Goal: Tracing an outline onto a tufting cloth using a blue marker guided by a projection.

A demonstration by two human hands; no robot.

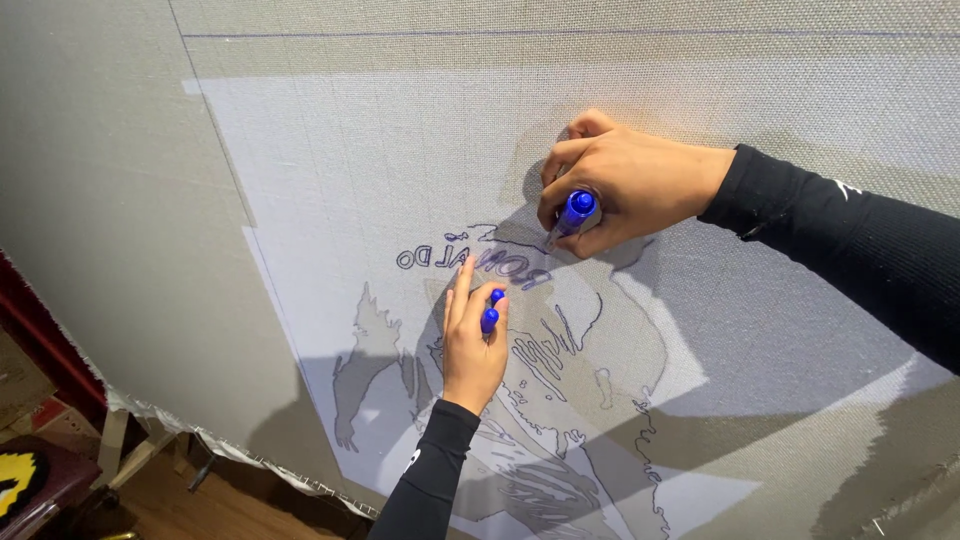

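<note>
Item: stretched grey cloth [300,150] w/ traced figure outline.
R hand [625,180]: grip pinching blue marker [572,215], tip on cloth.
L hand [473,345]: fingers flat on cloth, grip pinching blue cap [491,311].

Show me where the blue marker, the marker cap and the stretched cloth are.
blue marker [573,214], head view, on its blue rear end in the right hand.
marker cap [491,311], head view, on the blue cap held by the left hand.
stretched cloth [120,200], head view, on a bare grey part.
</note>
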